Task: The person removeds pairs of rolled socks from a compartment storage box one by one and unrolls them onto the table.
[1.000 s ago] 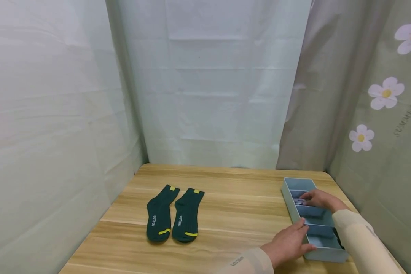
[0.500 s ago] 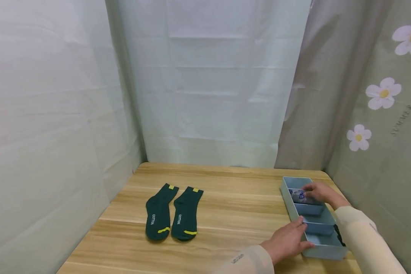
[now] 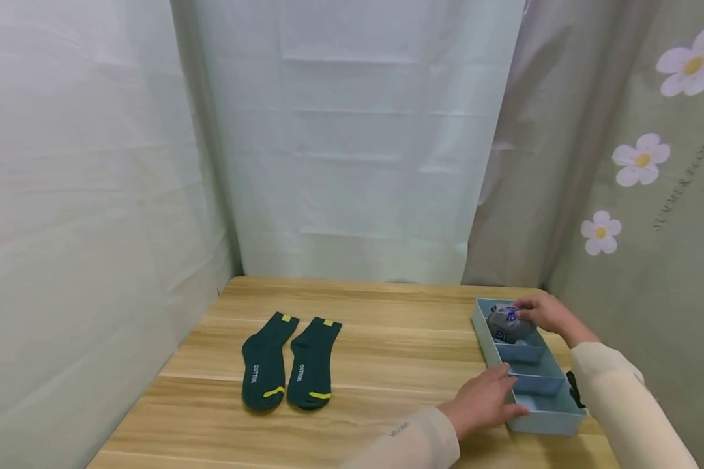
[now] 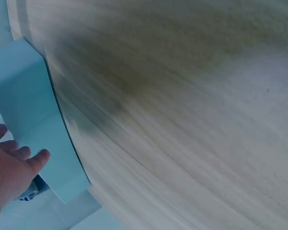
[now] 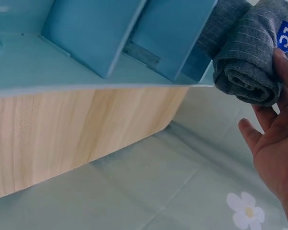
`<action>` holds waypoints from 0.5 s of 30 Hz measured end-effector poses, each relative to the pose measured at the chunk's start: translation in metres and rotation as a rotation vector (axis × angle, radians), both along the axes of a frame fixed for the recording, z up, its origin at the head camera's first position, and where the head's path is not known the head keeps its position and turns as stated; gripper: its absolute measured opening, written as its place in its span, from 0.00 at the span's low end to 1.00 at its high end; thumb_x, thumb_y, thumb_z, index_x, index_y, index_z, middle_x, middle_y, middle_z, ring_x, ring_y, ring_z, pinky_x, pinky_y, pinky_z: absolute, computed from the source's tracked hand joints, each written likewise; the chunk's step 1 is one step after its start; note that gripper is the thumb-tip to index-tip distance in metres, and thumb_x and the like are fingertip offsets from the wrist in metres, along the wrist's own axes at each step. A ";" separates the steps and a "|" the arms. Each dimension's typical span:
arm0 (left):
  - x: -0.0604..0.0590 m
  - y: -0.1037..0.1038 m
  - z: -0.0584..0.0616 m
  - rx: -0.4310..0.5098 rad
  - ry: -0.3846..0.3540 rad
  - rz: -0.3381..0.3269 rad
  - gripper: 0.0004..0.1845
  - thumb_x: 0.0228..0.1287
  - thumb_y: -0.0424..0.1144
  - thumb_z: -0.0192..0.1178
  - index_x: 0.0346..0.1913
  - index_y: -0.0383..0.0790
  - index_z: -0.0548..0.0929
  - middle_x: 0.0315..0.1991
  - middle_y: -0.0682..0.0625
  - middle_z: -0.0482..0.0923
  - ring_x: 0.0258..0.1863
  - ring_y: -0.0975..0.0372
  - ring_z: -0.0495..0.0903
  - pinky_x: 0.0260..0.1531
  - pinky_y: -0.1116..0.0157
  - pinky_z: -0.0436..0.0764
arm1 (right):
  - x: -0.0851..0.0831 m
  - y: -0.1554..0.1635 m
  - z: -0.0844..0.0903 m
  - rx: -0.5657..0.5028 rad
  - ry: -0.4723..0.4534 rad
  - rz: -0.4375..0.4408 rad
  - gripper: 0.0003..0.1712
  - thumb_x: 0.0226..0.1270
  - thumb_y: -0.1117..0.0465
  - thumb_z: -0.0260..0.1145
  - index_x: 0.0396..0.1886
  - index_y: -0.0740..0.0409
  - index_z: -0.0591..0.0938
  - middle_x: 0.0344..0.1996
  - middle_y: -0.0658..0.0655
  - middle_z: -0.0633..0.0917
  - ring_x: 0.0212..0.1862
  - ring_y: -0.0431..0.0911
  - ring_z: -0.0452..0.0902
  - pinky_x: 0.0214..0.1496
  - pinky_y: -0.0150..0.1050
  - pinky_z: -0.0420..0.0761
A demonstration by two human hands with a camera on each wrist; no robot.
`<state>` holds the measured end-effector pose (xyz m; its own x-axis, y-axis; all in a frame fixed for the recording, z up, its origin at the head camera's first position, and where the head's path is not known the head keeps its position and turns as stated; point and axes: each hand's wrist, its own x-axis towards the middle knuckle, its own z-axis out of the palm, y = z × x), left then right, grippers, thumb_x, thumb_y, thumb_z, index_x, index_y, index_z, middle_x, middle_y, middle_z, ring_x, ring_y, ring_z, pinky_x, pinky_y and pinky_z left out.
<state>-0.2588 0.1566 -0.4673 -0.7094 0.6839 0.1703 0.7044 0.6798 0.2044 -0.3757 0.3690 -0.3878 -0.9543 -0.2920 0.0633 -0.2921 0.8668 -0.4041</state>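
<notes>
dark green socks point(image 3: 287, 362) flat on table point(image 3: 387, 339), well apart from tray point(image 3: 519, 355); right fingers point(image 3: 530, 306) around rolled grey socks point(image 3: 504, 322), left fingers point(image 3: 495, 378) straight against tray

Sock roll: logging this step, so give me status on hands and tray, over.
Right hand holds the grey sock roll at the far compartment of the blue tray. Left hand rests on the tray's near left wall. Green socks lie apart, nothing blocking.

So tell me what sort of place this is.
Probably a makeshift recording booth, not a lived-in room. A bare wooden table is closed in by hung white sheets and a flower-print curtain. Only a pair of green socks and a blue divided tray sit on the table.
</notes>
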 end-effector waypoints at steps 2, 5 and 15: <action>-0.003 -0.001 0.001 0.031 -0.035 -0.002 0.29 0.71 0.61 0.53 0.67 0.49 0.76 0.72 0.55 0.65 0.68 0.69 0.64 0.63 0.74 0.66 | 0.001 0.000 0.003 0.010 0.002 -0.005 0.16 0.69 0.67 0.63 0.52 0.75 0.81 0.44 0.71 0.84 0.45 0.61 0.80 0.47 0.60 0.79; -0.010 -0.006 0.005 0.090 -0.108 0.001 0.29 0.73 0.60 0.52 0.69 0.48 0.74 0.72 0.55 0.64 0.69 0.68 0.64 0.63 0.72 0.66 | 0.002 0.000 0.008 0.015 0.007 -0.007 0.17 0.69 0.66 0.63 0.52 0.74 0.81 0.43 0.70 0.85 0.44 0.60 0.81 0.46 0.59 0.80; -0.050 -0.030 0.028 0.284 -0.175 0.127 0.32 0.75 0.57 0.50 0.71 0.39 0.70 0.72 0.48 0.66 0.71 0.61 0.64 0.67 0.66 0.63 | 0.005 -0.005 0.032 -0.022 0.063 -0.005 0.14 0.70 0.66 0.63 0.49 0.72 0.83 0.38 0.65 0.87 0.37 0.52 0.82 0.41 0.53 0.83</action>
